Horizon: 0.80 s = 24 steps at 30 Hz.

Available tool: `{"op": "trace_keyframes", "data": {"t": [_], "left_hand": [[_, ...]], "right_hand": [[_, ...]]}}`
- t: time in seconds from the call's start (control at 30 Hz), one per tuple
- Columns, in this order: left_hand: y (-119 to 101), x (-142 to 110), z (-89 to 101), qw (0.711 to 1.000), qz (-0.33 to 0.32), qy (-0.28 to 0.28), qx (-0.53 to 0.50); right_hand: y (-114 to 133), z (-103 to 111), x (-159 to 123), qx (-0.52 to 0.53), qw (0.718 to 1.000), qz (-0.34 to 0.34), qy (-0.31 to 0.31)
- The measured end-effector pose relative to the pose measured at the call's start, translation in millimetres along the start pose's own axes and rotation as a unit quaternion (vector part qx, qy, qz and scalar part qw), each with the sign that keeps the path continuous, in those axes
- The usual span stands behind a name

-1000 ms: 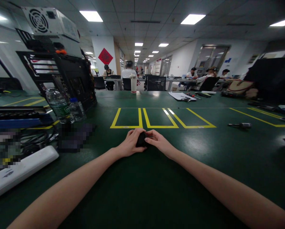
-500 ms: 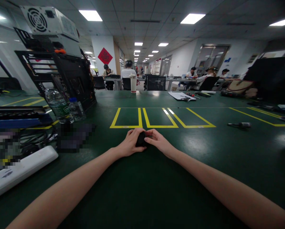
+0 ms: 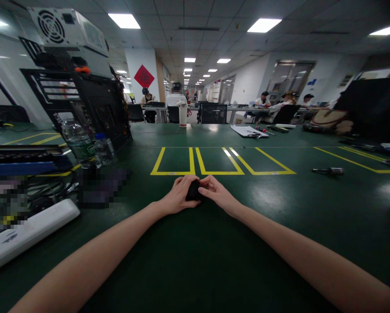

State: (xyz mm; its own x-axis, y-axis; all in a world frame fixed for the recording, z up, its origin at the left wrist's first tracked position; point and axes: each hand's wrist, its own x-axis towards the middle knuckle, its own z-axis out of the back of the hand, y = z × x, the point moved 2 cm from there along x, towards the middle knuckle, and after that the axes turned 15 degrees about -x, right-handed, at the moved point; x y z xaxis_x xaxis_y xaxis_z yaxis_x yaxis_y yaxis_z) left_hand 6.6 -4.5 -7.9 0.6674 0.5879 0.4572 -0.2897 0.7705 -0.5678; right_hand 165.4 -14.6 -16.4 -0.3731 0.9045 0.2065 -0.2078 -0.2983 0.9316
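A small black rounded object [image 3: 192,191] is held just in front of the yellow tape outlines; its kind is hard to make out. My left hand [image 3: 181,194] wraps round it from the left, thumb below and fingers over the top. On the other side, my right hand [image 3: 215,191] is curled, with thumb and fingertips pinching at the object's right edge. Parts of the object are hidden behind the fingers. Both forearms reach forward over the dark green tabletop [image 3: 195,261].
Left stand a computer case [image 3: 100,104] with a power supply on top, plastic bottles [image 3: 79,141] and a white power strip [image 3: 35,234]. A screwdriver [image 3: 330,171] lies right. Further back are a paper cup [image 3: 182,116] and a clipboard [image 3: 248,131]. People sit at far tables.
Almost nothing differs. Both hands keep their hold on the black object, with only a very slight shift of the right fingers. At the right edge, a dark item shows less than before.
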Motion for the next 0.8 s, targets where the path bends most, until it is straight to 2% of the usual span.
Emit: {"op": "trace_keyframes", "data": {"t": [0.17, 0.37, 0.63, 0.8], "left_hand": [[0.0, 0.0, -0.1, 1.000, 0.003, 0.002, 0.002], [0.1, -0.3, -0.4, 1.000, -0.003, -0.003, 0.000], [0.4, 0.3, -0.7, 1.000, -0.003, -0.005, 0.001], [-0.7, 0.3, -0.5, 1.000, -0.001, -0.002, 0.002]], "right_hand": [[-0.9, 2.0, 1.2, -0.020, 0.999, -0.035, 0.007], [1.3, 2.3, 0.4, 0.023, 0.999, 0.001, 0.040], [0.1, 0.3, 1.4, -0.003, 1.000, 0.000, -0.002], [-1.5, 2.1, 1.6, -0.006, 0.999, -0.032, 0.015]]}}
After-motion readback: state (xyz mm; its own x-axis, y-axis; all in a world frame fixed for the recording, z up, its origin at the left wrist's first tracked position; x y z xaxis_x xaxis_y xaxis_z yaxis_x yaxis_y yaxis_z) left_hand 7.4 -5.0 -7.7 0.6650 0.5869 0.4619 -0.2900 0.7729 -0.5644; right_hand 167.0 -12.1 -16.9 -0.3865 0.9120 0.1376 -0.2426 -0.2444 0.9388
